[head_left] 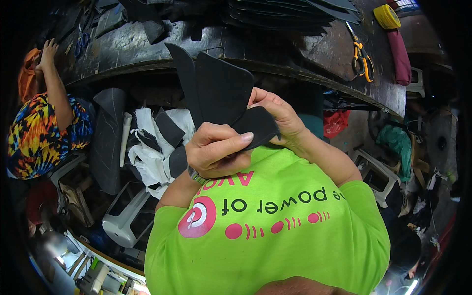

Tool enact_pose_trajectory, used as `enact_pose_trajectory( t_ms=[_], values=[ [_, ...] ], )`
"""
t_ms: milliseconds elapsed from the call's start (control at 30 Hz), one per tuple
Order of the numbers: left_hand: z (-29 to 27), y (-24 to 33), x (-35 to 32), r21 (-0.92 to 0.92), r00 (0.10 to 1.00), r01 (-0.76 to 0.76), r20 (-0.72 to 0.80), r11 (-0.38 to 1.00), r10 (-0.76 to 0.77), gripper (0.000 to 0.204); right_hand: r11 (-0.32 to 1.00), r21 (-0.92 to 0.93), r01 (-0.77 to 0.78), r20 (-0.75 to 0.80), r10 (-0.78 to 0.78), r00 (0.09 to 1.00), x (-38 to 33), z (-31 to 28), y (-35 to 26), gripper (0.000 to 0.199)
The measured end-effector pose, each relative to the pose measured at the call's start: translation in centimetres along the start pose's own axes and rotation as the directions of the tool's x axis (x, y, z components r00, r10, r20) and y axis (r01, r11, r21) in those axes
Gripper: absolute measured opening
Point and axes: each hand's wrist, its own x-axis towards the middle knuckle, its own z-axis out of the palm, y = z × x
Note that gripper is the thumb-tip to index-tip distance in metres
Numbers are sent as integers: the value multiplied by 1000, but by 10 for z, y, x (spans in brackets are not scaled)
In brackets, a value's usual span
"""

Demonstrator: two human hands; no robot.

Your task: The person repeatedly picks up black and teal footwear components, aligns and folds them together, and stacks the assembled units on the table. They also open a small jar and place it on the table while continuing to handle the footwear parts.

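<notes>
Several flat black cut pieces (pixel 222 86), rounded at the corners, are held together in a fan in front of my chest. My left hand (pixel 216 150) is closed around their lower ends, thumb on top, with a watch (pixel 196 175) on the wrist. My right hand (pixel 278 114) grips the same bunch from the right, fingers wrapped over a smaller black piece (pixel 259 127). I wear a bright green shirt (pixel 295 231).
A dark workbench (pixel 314 46) curves across the top, bearing a stack of black sheets (pixel 290 14), orange-handled scissors (pixel 361 56), a yellow tape measure (pixel 387 16) and a maroon roll (pixel 400 54). Another person in a colourful shirt (pixel 44 130) works at left. White cloth and black offcuts (pixel 152 142) lie below the bench by a white stool (pixel 125 216).
</notes>
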Motion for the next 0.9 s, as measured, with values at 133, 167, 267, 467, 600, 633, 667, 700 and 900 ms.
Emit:
enact_pose_trajectory(
  t_ms=[133, 167, 267, 467, 600, 633, 667, 700, 900],
  values=[
    [0, -1, -1, 9, 1000, -10, 16, 1000, 10, 45, 999, 30, -24, -22, 24, 999, 2, 1, 1, 7],
    [-1, -1, -1, 27, 999, -21, 37, 999, 20, 45, 1000, 9, -24, -7, 24, 1000, 2, 2, -1, 7],
    [-1, -2, -1, -6, 999, -22, 39, 1000, 23, 42, 996, -87, 23, -12, -24, 1000, 0, 7, -7, 6],
    [-5, -4, 7, 55, 1000, -16, 27, 998, 14, 39, 981, -168, 99, -60, -111, 992, -5, 9, -11, 5],
    [-24, -5, 16, 139, 965, -25, 263, 990, -12, 46, 977, -193, 95, 6, -96, 995, -2, -7, -19, 9],
    [-26, -8, 17, 196, 978, -29, 210, 980, -13, 58, 979, -178, 97, 20, -95, 995, -3, -10, -19, 11],
    [-30, -10, 18, 340, 979, -39, 201, 939, -33, 63, 981, -154, 121, 43, -115, 992, -3, -13, -18, 13],
    [-31, -9, 18, 403, 973, 85, 163, 911, -163, 67, 979, -132, 152, 68, -144, 987, -4, -15, -16, 14],
    [-29, -2, 16, 411, 890, 350, 134, 842, -435, 72, 971, -13, 237, -36, -237, 971, -1, -20, -4, 19]
  ],
)
